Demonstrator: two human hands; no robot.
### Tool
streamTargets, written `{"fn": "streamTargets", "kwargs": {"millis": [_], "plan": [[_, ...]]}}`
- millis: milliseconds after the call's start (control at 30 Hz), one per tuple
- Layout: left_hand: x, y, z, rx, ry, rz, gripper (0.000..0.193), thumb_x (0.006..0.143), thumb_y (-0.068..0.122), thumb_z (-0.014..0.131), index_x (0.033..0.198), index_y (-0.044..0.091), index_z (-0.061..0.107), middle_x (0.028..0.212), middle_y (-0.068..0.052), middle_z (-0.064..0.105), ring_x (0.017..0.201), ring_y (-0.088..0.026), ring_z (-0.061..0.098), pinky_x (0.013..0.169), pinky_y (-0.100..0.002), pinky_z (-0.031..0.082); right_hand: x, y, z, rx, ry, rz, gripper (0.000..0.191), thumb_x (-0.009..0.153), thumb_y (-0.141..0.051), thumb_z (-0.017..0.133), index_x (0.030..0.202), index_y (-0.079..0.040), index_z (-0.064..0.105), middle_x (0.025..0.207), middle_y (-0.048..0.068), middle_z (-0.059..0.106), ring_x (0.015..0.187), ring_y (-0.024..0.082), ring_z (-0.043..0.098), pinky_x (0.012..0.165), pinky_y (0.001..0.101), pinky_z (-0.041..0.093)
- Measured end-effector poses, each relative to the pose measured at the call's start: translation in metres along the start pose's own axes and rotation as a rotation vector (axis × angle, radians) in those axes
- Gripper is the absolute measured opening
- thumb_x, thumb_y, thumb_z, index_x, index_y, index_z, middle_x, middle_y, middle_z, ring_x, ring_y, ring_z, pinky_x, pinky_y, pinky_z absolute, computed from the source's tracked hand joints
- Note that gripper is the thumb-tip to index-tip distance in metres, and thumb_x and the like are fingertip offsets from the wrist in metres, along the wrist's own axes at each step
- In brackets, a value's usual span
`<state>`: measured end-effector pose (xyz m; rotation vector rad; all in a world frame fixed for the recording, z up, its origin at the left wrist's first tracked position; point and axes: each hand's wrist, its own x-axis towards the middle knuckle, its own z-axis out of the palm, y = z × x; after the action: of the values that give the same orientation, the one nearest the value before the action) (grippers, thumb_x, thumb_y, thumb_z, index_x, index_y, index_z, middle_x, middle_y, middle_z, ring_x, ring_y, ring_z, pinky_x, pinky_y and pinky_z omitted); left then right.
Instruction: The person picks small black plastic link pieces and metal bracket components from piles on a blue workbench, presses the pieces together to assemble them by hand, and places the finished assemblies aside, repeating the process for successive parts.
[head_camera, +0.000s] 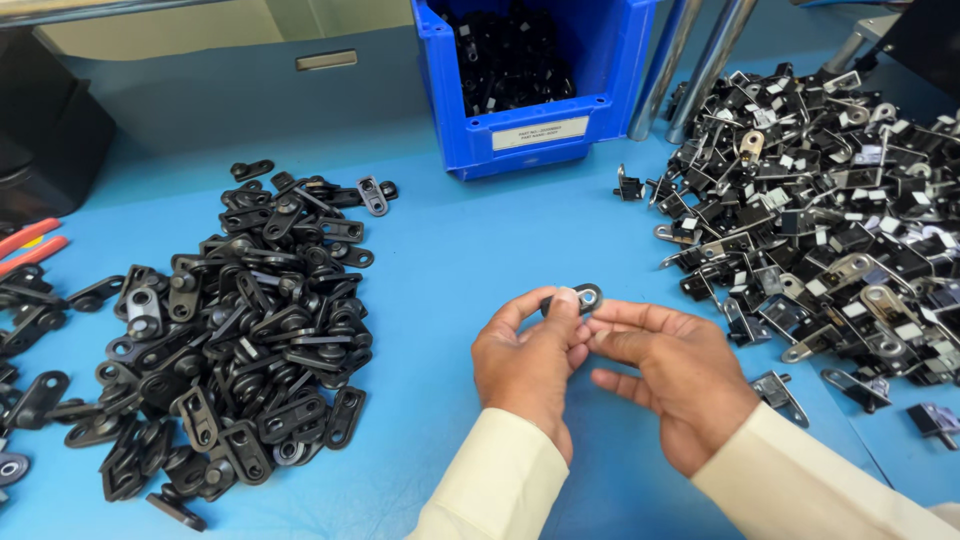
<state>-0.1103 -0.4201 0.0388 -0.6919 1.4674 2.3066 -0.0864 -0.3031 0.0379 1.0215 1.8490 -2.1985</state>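
Both hands meet over the blue table (450, 260), and between them they pinch one small black metal link (578, 297) with a round eyelet at its end. The left hand (528, 362) is closed on the link, thumb and forefinger curled around its near end; the right hand (672, 372) touches it from the other side with the tip of its forefinger, the remaining fingers (625, 382) loosely bent below. The link sits just above the fingertips, lifted off the table, its eyelet end pointing away from the person. Both wrists come out of cream sleeves (500, 480). To the left of the hands, well apart from them, lies a heap of black links (250, 320) of the same flat kind — spread loosely, with a few strays beyond it at the table's edge. To the right of the hands lies a larger heap of clips (840, 230), black and silver, some with white tabs; the nearest stray clip (778, 392) rests just beside the right wrist. Beyond the hands, farther from the person, stands a blue bin (530, 110) holding dark parts, and two slanted metal rods (690, 60) rise just to its right. Far left, red tool handles (30, 245) show partly at the edge.
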Motion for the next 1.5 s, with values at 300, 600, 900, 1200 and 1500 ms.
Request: {"fn": "streamTargets", "kwargs": {"millis": [300,600,900,1200,1500], "plan": [[-0.001,0.001,0.010,-0.203,-0.079,-0.255,0.037,0.089,0.036,0.069,0.115,0.009,0.068,0.104,-0.007,0.076,0.096,-0.017,0.072,0.088,-0.033,0.058,0.012,-0.011,-0.020,-0.047,-0.119,-0.023,0.025,0.094,-0.027,0.066,0.102,-0.004,0.073,0.092,0.004,0.073,0.086,0.015,0.066,0.077,0.0342,0.054],[-0.010,-0.002,0.017,-0.007,-0.021,-0.110,0.028,0.088,0.027,0.072,0.109,0.010,0.072,0.095,-0.006,0.076,0.087,-0.015,0.071,0.078,-0.032,0.056,0.024,-0.014,-0.034,-0.157,-0.152,-0.091,0.020,0.092,-0.018,0.068,0.103,-0.003,0.074,0.092,0.007,0.077,0.083,0.016,0.070,0.074,0.0324,0.055],[-0.011,0.008,0.002,0.202,-0.195,-0.176,0.054,0.096,0.057,0.052,0.125,0.012,0.062,0.108,-0.012,0.074,0.092,-0.022,0.073,0.077,-0.037,0.060,0.050,-0.017,-0.047,-0.118,-0.199,-0.109,0.019,0.092,-0.013,0.070,0.105,0.001,0.073,0.089,0.009,0.073,0.079,0.017,0.068,0.072,0.0305,0.057],[-0.013,0.009,0.004,0.300,-0.164,-0.119,0.040,0.096,0.038,0.060,0.113,0.002,0.066,0.099,-0.014,0.074,0.085,-0.022,0.074,0.073,-0.035,0.064,0.050,-0.018,-0.048,-0.176,-0.248,-0.064,0.023,0.092,-0.016,0.069,0.108,0.000,0.074,0.086,0.008,0.071,0.076,0.015,0.068,0.069,0.0302,0.058],[-0.017,-0.001,0.016,0.269,0.037,-0.067,0.025,0.092,0.020,0.066,0.112,0.004,0.071,0.091,-0.013,0.077,0.076,-0.019,0.076,0.069,-0.030,0.065,0.041,-0.019,-0.043,-0.174,-0.244,-0.033,0.031,0.087,-0.007,0.069,0.118,-0.003,0.071,0.089,0.008,0.074,0.078,0.016,0.070,0.074,0.0309,0.060]]}}
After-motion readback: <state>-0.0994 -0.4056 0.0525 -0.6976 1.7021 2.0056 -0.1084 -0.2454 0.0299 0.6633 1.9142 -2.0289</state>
